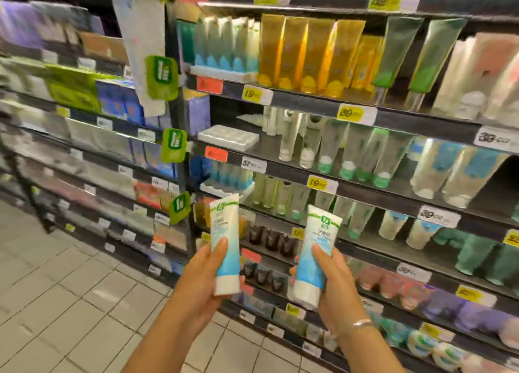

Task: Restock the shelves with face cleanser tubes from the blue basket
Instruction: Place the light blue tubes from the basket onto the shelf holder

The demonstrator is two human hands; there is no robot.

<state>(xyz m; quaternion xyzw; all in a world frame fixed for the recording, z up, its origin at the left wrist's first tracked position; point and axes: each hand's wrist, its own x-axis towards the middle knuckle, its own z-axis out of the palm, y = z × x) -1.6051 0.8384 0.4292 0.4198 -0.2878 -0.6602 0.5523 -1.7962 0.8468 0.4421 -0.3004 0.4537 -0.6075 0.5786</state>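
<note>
Both hands grip a tube each, cap down: the left hand (pixel 200 285) wraps fingers and thumb round the left tube (pixel 226 246), the right hand (pixel 334 283) clasps the right tube (pixel 316 257). Both tubes are raised before the shelves (pixel 365 196), not yet placed. The basket is out of view. This looks like the placing step; next, each tube probably needs a matching blue-and-white row and a free slot.

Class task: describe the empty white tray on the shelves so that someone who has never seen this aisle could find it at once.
Start at the shelf unit straight ahead and find the orange tubes. One shelf lower, at its left end, lies the white tray. It alone lies flat and empty; the tubes to its right stand upright.
</note>
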